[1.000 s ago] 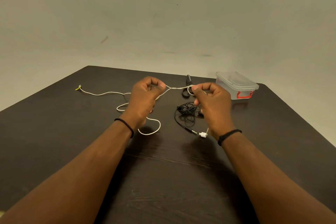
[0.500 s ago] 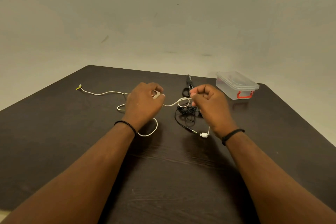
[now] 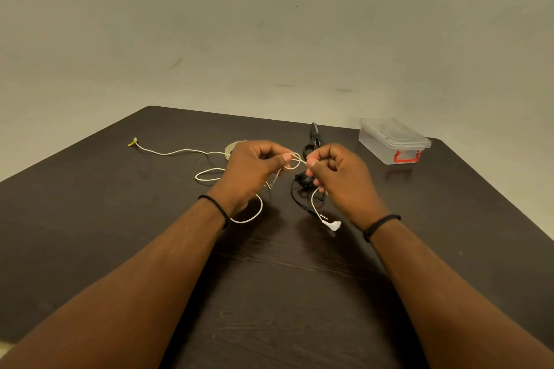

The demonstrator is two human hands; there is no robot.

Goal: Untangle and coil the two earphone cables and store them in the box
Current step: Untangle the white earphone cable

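- Head view, hands: both hands were raised just above the table (image 3: pixel 90 219) and close together. The left hand (image 3: pixel 254 171) pinched the white earphone cable (image 3: pixel 295 160) between thumb and curled fingers; the right hand (image 3: pixel 338 177) pinched the same cable just beside it, a small loop standing between the two grips.
- Head view, cables: the white cable trailed left across the table to a yellowish end (image 3: pixel 132 142), made loose loops under the left wrist, and hung from the right hand down to a white plug (image 3: pixel 332 225). The black earphone cable (image 3: pixel 302 189) lay bunched on the table below the right hand, seemingly untouched.
- Head view, box: the clear box (image 3: pixel 392 141) with red latch sat well apart at the far right, lid on. A dark tool (image 3: pixel 313 138), perhaps scissors, lay behind the hands.
- Handling, as a judgement: the cable looked very light, thin and limp, so it would sag and re-knot readily. Fingertip pinches close to either side of the knot should suit best, easing the loop wider rather than pulling. Hard tugs near the plug or earbuds could strain the joints.
- Progress, as a judgement: untangling of the white cable was underway; coiling and boxing remained.
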